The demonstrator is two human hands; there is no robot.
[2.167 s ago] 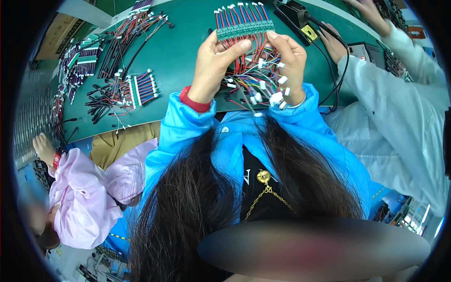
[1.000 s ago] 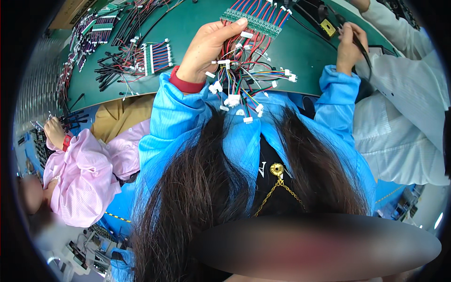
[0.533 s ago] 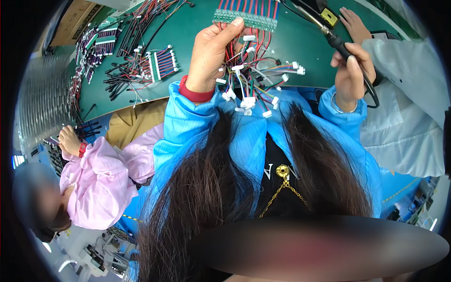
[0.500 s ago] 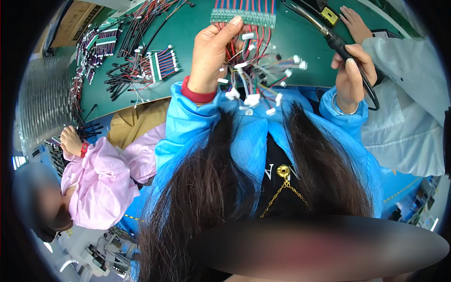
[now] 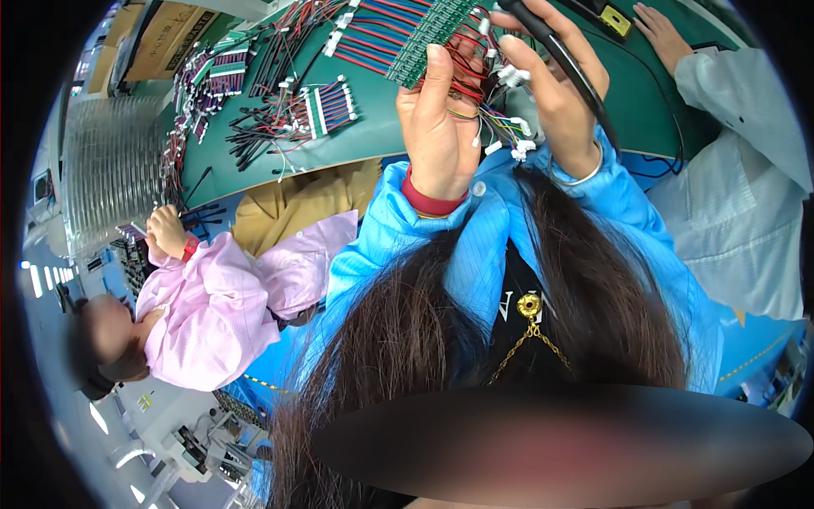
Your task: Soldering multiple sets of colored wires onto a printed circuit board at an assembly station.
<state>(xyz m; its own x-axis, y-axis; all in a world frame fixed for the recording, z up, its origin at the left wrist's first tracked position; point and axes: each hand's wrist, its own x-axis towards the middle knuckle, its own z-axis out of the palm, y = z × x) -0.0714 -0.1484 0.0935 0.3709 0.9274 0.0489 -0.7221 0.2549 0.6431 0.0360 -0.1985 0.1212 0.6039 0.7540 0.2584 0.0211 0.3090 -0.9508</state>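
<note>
My left hand (image 5: 441,140) is closed on a strip of green circuit boards (image 5: 431,38), thumb on its lower edge. Red and blue wires (image 5: 369,42) fan out to the left from the strip. Thin coloured leads with white connectors (image 5: 515,129) hang between my two hands. In my right hand (image 5: 564,97) is the black handle of a soldering iron (image 5: 555,42), slanting across the fingers. The iron's tip is not visible; it lies beyond the fingers or the picture's upper edge.
Wired board bundles (image 5: 318,112) and black-sleeved leads lie left on the green table (image 5: 373,140). Beyond are a ridged clear plastic tray (image 5: 110,182) and a cardboard box (image 5: 174,38). A yellow block (image 5: 615,19) and another person's hand (image 5: 661,36) are right; a pink-sleeved co-worker (image 5: 208,314) sits left.
My right hand has brought the soldering iron left and up, close to the board strip. The strip has turned from level to slanted, its wires now pointing left. The whole view has shifted slightly.
</note>
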